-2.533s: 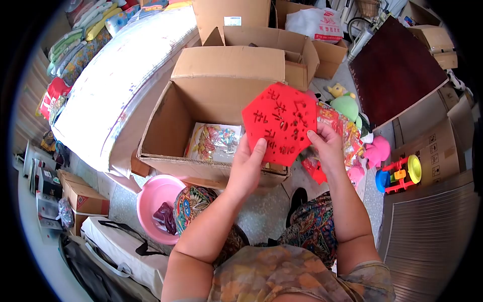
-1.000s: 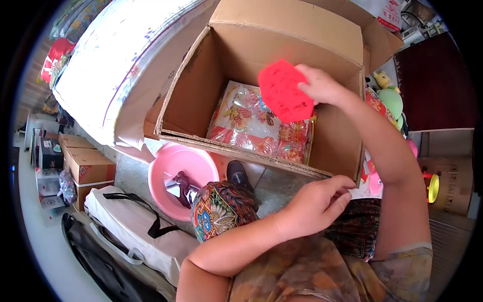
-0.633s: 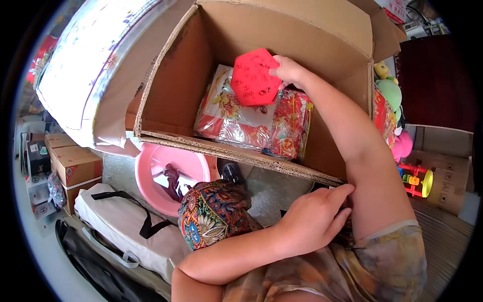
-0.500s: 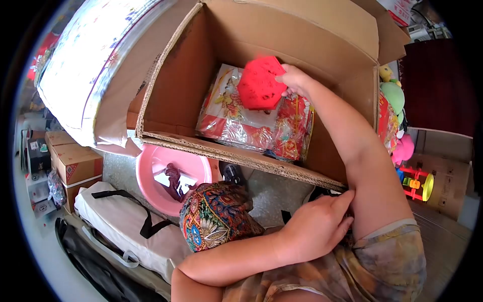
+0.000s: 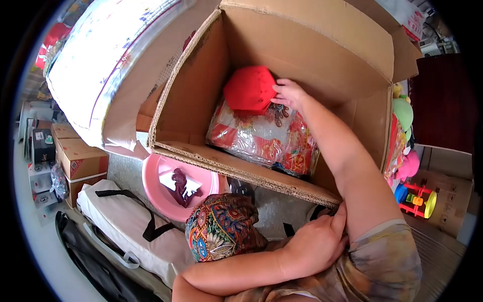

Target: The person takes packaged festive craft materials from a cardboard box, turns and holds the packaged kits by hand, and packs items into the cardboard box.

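Observation:
Inside the large cardboard box [image 5: 193, 85], a red hexagonal piece [image 5: 248, 89] with dark markings lies over the far left part of several plastic-wrapped packets [image 5: 251, 133]. My right hand [image 5: 289, 94] reaches in at its right edge, thumb and fingers around that edge. My left hand [image 5: 317, 241] is outside the box by its near right corner, beside my right upper arm, its fingers curled together; whatever they may hold is hidden.
A pink basin [image 5: 151, 189] with a dark crumpled item stands below the box. White patterned bedding [image 5: 95, 65] is at the left, above a long pale bag [image 5: 131, 219]. Plush toys [image 5: 408, 165] and a colourful plastic toy [image 5: 417, 200] lie right.
Both hands first held the red piece above the box. My left hand let go and drew back to my right arm; my right hand carried the piece down inside, onto the packets.

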Demonstrator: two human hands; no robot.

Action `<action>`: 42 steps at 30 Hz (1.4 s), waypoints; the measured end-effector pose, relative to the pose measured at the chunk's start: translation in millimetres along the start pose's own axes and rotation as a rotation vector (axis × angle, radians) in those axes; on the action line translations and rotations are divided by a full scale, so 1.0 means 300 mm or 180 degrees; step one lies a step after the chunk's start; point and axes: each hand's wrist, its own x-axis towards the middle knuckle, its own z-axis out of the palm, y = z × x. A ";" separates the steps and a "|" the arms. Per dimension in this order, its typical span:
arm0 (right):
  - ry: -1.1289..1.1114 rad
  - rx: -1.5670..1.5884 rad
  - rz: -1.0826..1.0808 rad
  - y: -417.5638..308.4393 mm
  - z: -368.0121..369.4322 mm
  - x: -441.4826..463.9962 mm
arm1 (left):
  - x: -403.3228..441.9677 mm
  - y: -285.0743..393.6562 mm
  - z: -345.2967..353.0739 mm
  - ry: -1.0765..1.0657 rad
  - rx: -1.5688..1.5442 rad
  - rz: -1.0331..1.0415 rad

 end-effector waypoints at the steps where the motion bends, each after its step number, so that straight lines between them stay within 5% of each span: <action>1: 0.0291 -0.0397 0.0047 0.009 0.002 -0.008 | 0.001 -0.006 0.001 0.0047 -0.0001 0.0010; 9: -0.0705 -0.2093 0.0503 -0.031 -0.084 -0.059 | 0.014 0.001 0.023 -0.0018 0.0181 0.0208; 13: -0.0909 -0.3385 -0.0090 -0.155 -0.096 -0.154 | 0.030 0.008 0.043 -0.0004 0.0110 0.0516; 17: -0.1024 -0.3387 -0.1335 -0.264 -0.160 -0.333 | 0.054 0.001 0.074 0.0156 0.0425 0.0955; 19: -0.1219 -0.3072 -0.1334 -0.319 -0.229 -0.470 | 0.067 0.009 0.086 0.0171 0.0637 0.1046; 25: 0.0270 -0.0896 -0.1624 -0.243 -0.652 -0.874 | 0.082 0.041 0.107 0.0318 0.0848 0.1280; 31: 0.2855 0.1834 -0.1074 0.301 -1.200 -1.048 | 0.123 0.076 0.160 0.0442 0.0804 0.1207; 33: 0.2737 0.1296 -0.0984 0.530 -1.335 -1.017 | 0.144 0.070 0.179 0.0453 0.0907 0.1131; 37: 0.2711 0.1480 -0.0626 0.550 -1.228 -0.969 | 0.194 0.059 0.208 0.0573 0.1263 0.1139; 41: 0.2710 0.0460 -0.0668 0.500 -1.215 -0.790 | 0.232 0.050 0.222 0.0599 0.1310 0.1160; 42: 0.2979 -0.0443 -0.0666 0.492 -1.225 -0.737 | 0.239 0.053 0.228 0.0600 0.1316 0.1140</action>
